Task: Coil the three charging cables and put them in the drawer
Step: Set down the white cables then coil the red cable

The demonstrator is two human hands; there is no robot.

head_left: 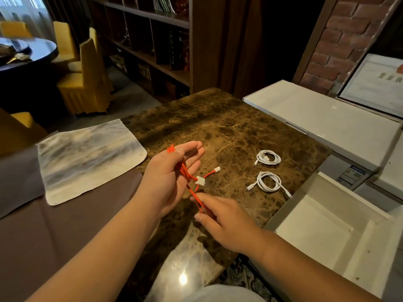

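The left hand (168, 179) held one red cable (185, 173) looped across its palm, thumb pinning the loops, the right hand (224, 223) pinched its lower end, while two coiled white cables (268, 158) lay right of them near the open drawer (327, 227).

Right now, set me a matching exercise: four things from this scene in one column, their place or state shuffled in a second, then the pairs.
Things:
1. red cable
2. farther white cable
3. drawer
4. cloth

Places or states:
A. open, nothing visible inside
B. spread flat at the table's left edge
C. looped over the left hand, pinched by the right hand
D. coiled on the marble table

Pairs: 1-C, 2-D, 3-A, 4-B
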